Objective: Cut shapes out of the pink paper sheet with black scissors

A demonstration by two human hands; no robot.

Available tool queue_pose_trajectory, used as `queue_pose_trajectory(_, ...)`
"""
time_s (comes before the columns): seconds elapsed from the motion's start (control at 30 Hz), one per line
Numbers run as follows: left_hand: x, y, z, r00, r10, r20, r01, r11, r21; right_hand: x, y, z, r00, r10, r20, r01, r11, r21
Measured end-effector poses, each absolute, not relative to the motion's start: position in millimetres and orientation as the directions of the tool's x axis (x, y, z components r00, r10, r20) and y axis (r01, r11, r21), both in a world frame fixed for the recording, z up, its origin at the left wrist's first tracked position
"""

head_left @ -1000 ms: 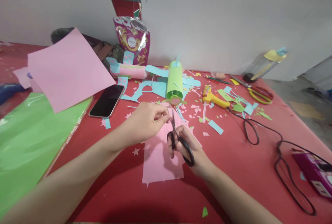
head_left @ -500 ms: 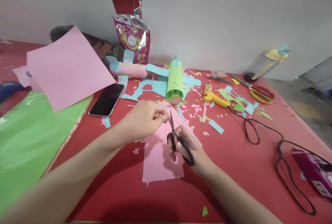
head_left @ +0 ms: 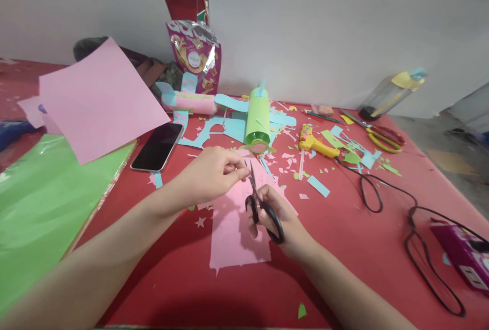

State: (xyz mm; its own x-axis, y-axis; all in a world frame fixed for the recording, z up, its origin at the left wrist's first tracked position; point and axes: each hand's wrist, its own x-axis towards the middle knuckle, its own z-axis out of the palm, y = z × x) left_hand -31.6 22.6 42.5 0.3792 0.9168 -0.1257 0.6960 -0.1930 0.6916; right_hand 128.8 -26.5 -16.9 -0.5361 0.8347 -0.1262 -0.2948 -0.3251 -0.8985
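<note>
White panels are backing the red table. Right hand is gripping black-handled scissors; left hand is pinching an indistinct scrap.

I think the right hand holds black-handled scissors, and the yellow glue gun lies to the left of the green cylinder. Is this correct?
Not quite. The head view shows the yellow glue gun to the right of the green cylinder, not the left. The right hand does hold black-handled scissors.
</note>
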Motion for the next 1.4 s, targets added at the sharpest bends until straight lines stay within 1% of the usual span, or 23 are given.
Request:
queue_pose_trajectory(0.23, -29, 23, 43, 0.395, 0.902, -0.173, 0.675, -0.156, 0.721, 129, -26, -17, -0.532, 0.840, -0.108, -0.314, -0.314, -0.896)
queue_pose_trajectory(0.7, -28, 23, 39, 0.394, 0.906, -0.155, 0.588, -0.119, 0.800, 128, -27, -16, -0.515, 0.851, -0.103, -0.320, -0.303, -0.898)
queue_pose_trajectory(0.83, -24, 22, 37, 0.383, 0.912, -0.144, 0.502, -0.075, 0.862, 129, -27, -14, -0.503, 0.859, -0.095, -0.316, -0.285, -0.905)
queue_pose_trajectory(0.97, -20, 19, 34, 0.382, 0.919, -0.097, 0.398, -0.069, 0.915, 130, -27, -14, -0.497, 0.865, -0.071, -0.341, -0.270, -0.901)
queue_pose_trajectory(1.17, -13, 11, 33, 0.306, 0.949, -0.073, 0.401, -0.059, 0.914, 130, -27, -17, -0.506, 0.861, -0.049, -0.367, -0.266, -0.891)
queue_pose_trajectory(1.4, -5, 6, 31, 0.250, 0.968, -0.015, 0.417, -0.094, 0.904, 128, -28, -13, -0.457, 0.887, -0.068, -0.350, -0.250, -0.903)
